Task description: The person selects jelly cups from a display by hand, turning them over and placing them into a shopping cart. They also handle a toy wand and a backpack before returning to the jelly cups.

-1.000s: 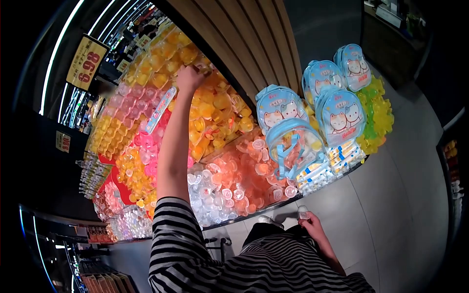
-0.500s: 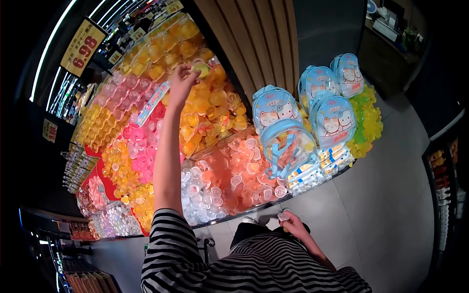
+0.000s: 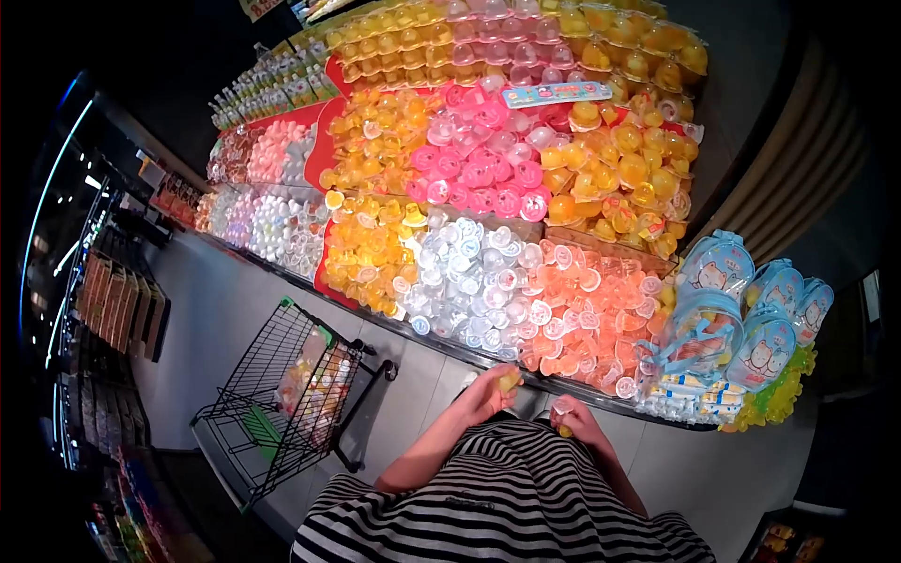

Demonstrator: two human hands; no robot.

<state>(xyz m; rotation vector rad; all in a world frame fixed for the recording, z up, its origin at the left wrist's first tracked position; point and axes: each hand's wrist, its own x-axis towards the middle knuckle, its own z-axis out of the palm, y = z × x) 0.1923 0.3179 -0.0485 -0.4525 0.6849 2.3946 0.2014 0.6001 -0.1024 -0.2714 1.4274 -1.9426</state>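
In front of my body, my left hand [image 3: 481,398] is closed round a small yellow jelly cup [image 3: 510,381]. To its right, my right hand [image 3: 584,424] has its fingers wrapped round small jelly cups; a pale clear one [image 3: 561,407] shows at the top and a yellow bit [image 3: 565,431] peeks out below. How many it holds is hidden. Just beyond both hands lies the edge of a display heaped with loose jelly cups: orange ones [image 3: 591,319], clear ones [image 3: 469,277] and pink ones [image 3: 483,155].
A wire shopping cart [image 3: 272,394] holding a bag of packed goods [image 3: 319,375] stands on the left. Blue cat-print backpacks [image 3: 718,263] sit at the display's right end. A blue strip-shaped label [image 3: 557,94] lies across the heaps. Grey tiled floor [image 3: 404,371] surrounds the display.
My left hand has come down from the yellow jelly cups at the back to my waist, bringing one along. My right hand stays low. The view has turned left, bringing the cart into sight.
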